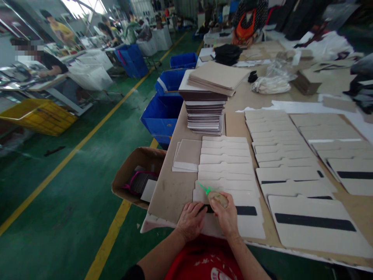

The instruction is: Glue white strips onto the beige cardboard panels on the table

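My right hand (225,217) is wrapped round a squeeze bottle (219,198) with a green nozzle, which looks like a glue bottle. Its tip points up and left, over the pale boards. My left hand (190,220) rests palm down on the front board, fingers stretched out near the left end of a black strip (246,210). Part of that strip is hidden under my hands. Beyond them, several overlapping pale boards (225,158) run away from me in a column.
Two more columns of boards (314,217) lie to the right, some with black strips. A tall stack of boards (205,116) stands at the back left. A cardboard box (119,182) and blue bins (161,112) line the table's left side. Co-workers sit farther off.
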`<action>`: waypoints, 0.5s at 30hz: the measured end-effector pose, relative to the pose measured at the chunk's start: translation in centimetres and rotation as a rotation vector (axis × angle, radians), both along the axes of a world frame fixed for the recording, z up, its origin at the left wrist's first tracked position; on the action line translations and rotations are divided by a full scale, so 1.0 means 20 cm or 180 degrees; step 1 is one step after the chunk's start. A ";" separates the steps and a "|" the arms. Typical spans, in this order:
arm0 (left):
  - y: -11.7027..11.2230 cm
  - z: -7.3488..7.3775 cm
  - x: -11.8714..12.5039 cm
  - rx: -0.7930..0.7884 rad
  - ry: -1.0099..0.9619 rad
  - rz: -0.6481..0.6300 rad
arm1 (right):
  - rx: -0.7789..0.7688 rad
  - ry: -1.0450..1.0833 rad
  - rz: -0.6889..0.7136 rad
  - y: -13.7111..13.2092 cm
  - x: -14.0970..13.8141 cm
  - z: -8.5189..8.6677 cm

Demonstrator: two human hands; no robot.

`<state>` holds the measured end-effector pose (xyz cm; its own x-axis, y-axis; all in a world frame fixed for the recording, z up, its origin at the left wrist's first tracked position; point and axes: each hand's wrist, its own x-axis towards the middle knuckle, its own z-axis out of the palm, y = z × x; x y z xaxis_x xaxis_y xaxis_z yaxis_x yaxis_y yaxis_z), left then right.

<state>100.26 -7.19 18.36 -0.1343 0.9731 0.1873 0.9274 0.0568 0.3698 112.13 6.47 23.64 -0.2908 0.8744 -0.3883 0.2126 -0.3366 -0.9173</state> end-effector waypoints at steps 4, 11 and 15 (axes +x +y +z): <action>0.00 -0.01 -0.01 0.0034 0.0050 -0.0019 | -0.0316 0.0329 -0.0894 0.15 0.19 0.04; 0.02 0.01 -0.01 0.0117 0.0090 -0.0032 | 0.0293 -0.0480 -0.1496 0.41 0.54 -0.04; 0.02 0.01 -0.01 0.0129 0.0118 -0.0035 | 0.0466 -0.0961 -0.1456 0.44 0.54 0.02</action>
<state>100.02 -6.77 18.63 -0.1159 0.9660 0.2312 0.9409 0.0322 0.3370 123.03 15.22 24.07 0.2356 0.9362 -0.2608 0.3350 -0.3301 -0.8825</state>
